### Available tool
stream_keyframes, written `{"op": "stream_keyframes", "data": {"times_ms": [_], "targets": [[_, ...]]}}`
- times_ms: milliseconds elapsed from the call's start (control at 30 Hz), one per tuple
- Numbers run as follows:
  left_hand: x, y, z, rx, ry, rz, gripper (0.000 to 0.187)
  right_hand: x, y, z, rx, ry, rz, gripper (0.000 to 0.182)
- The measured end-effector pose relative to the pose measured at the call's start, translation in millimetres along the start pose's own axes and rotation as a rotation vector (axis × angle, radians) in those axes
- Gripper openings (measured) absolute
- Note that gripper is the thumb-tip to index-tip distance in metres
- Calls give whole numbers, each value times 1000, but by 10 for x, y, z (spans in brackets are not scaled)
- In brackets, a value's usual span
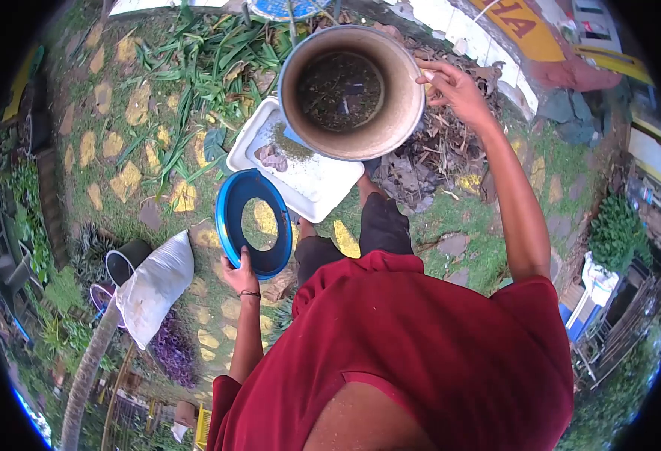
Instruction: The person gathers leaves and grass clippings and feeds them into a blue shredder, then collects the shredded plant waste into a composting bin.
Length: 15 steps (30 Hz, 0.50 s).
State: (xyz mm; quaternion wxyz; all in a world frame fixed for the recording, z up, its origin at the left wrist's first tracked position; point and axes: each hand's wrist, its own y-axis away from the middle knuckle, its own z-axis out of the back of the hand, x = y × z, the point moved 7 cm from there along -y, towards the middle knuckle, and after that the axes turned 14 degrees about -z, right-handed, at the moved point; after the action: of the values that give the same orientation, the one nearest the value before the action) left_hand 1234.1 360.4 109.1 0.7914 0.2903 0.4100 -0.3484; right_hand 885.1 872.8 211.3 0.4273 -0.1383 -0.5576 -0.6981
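Observation:
My left hand (pixel 241 273) holds a blue ring-shaped rim (pixel 227 214) by its lower edge; yellow paving shows through its round opening. At the upper right, my right hand (pixel 454 90) is at the rim of a large round bucket (pixel 402 98), its fingers bent against the edge. Dark liquid with floating bits (pixel 338 90) lies at the bucket's bottom. Below and partly behind the bucket is a white tray (pixel 330 184), which holds a greenish granular heap (pixel 289 143) and a dry leaf (pixel 270 158).
Cut green leaves (pixel 195 83) lie at the upper left and dry leaves (pixel 413 173) right of the tray. A white sack (pixel 158 289) leans by a dark pot (pixel 126 261) and a trunk (pixel 86 376). A white-edged border (pixel 522 90) runs along the upper right.

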Motion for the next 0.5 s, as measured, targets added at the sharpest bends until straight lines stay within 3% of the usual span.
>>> {"op": "stream_keyframes", "data": {"times_ms": [100, 200, 267, 300, 367, 500], "targets": [[141, 205, 26, -47, 17, 58, 22, 219, -566, -832, 235, 339, -7, 49], [242, 465, 60, -94, 7, 101, 20, -221, -1325, -1579, 308, 849, 158, 87], [304, 606, 63, -120, -19, 151, 28, -414, -1665, -1876, 199, 1120, 92, 105], [282, 670, 71, -135, -52, 144, 29, -454, -1822, -1994, 202, 1127, 102, 105], [424, 838, 107, -181, -26, 168, 26, -490, -2195, -2132, 0, 1537, 93, 116], [522, 1160, 103, -283, 46, 251, 22, -736, -2459, -2561, -41, 1572, 78, 121]]}}
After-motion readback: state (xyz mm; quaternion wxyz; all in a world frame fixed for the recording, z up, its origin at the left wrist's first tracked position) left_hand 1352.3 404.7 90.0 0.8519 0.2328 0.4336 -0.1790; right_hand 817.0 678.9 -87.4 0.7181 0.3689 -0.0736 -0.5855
